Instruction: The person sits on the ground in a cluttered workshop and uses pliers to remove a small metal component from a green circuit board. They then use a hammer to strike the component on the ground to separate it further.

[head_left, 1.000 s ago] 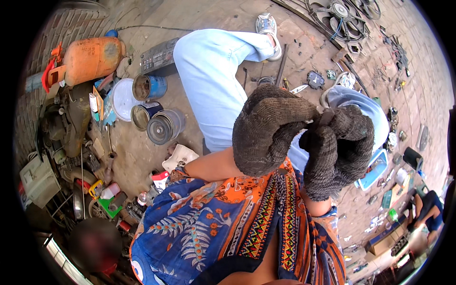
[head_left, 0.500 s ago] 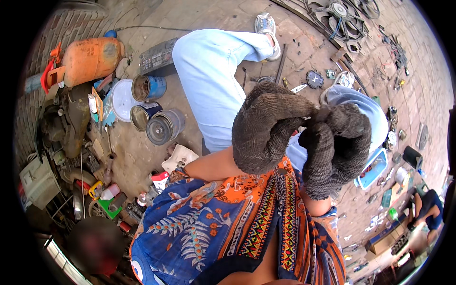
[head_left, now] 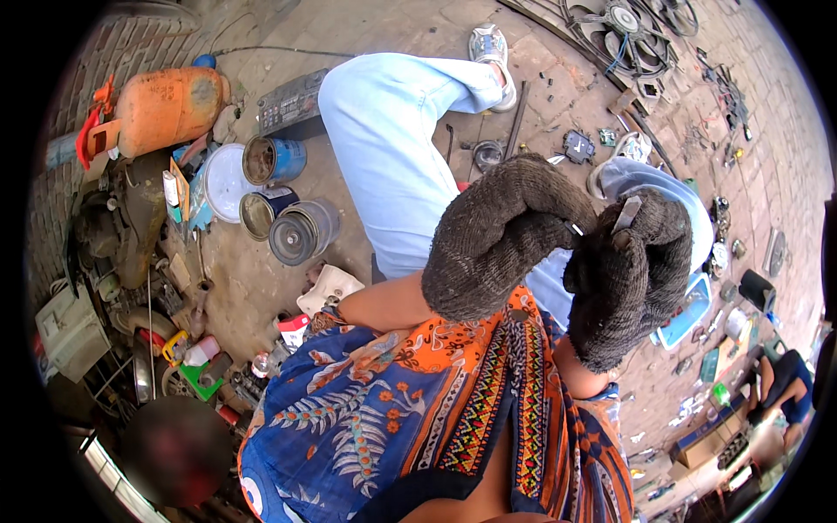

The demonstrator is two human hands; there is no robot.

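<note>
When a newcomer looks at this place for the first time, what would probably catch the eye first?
Probably the dark-gloved left hand and right hand, close together right of the centre, with a small flat grey piece at the right one's fingers. After that, perhaps the orange cylinder at upper left and the blue-and-orange patterned garment filling the lower middle.

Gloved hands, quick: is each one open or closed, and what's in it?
Left hand: curled closed; what it holds, if anything, can't be told.
Right hand: closed, holding a small flat grey piece.
</note>
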